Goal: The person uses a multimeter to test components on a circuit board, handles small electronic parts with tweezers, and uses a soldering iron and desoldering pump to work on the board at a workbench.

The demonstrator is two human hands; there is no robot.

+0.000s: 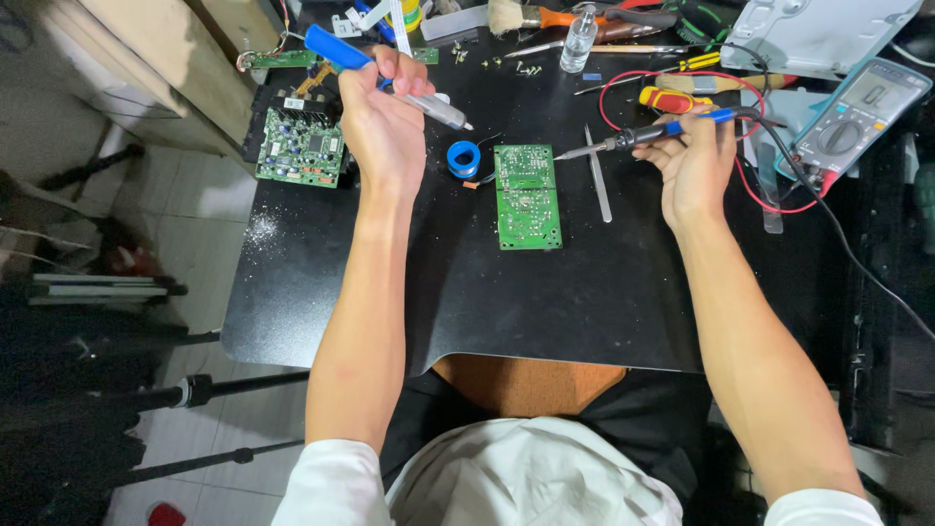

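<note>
1. Gripping a blue-handled desoldering pump (385, 76), the left hand (385, 127) is closed around the barrel; the pump's tip points toward 4 o'clock, above the mat.
2. The right hand (696, 166) is closed around a soldering iron (638, 136) by its dark handle. The iron's tip points toward 9 o'clock and sits at the upper right corner of the green circuit board (527, 197); whether it touches cannot be told.
3. The green circuit board lies flat on the black work mat (487, 292), between the two hands.
4. A blue solder spool (464, 158) lies just beside the board at 9 o'clock.
5. Metal tweezers (597, 175) lie on the mat at 3 o'clock of the board.
6. A second circuit board (302, 146) rests at the mat's edge at 9 o'clock of the left hand.
7. A multimeter (857, 112) sits at 2 o'clock of the right hand.
</note>
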